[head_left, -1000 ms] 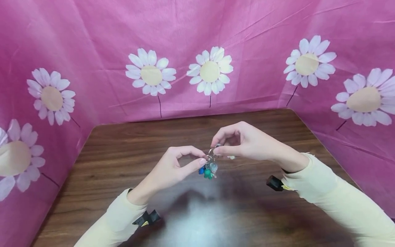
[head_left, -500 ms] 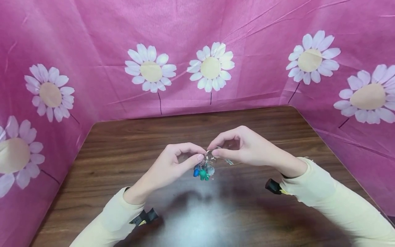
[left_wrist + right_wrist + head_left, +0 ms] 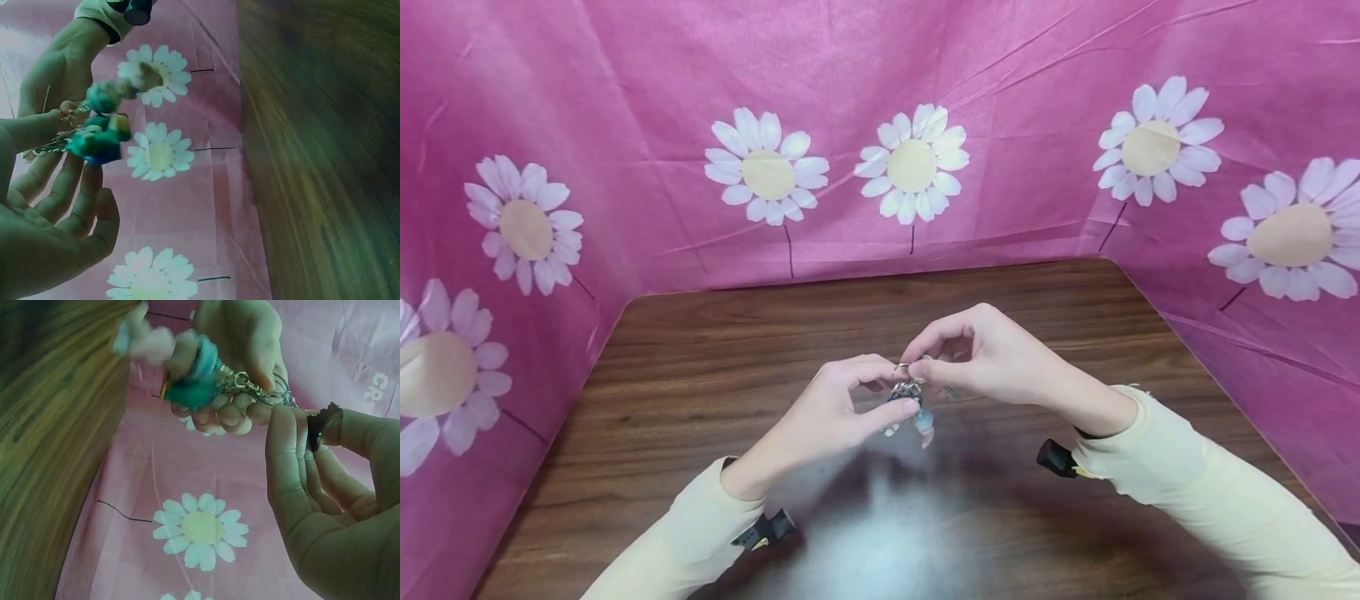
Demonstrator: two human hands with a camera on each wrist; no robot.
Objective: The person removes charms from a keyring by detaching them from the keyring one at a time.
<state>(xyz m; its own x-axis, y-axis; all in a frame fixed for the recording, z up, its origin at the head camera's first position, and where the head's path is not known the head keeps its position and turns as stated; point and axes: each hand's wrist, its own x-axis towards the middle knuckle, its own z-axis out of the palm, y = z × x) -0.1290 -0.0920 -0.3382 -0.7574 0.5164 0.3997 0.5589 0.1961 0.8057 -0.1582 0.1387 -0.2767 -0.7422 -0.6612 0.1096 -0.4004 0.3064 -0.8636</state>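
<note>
Two hands share one keyring (image 3: pixel 908 390) above the middle of the desk (image 3: pixel 700 367). My left hand (image 3: pixel 838 412) pinches its charms (image 3: pixel 921 419) between thumb and fingers; my right hand (image 3: pixel 981 358) pinches the metal ring, fingers curled, nearer the far edge.

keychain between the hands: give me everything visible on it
The keychain is a cluster of metal rings and short chain links with small charms hanging below: a teal-green one, a blue one and a pale pinkish one, plastic or rubber by the look. It is held in the air above the wooden table, touching nothing else. The left hand pinches it from below-left, and the right hand pinches the ring at the top. Finer detail is blurred.
</note>
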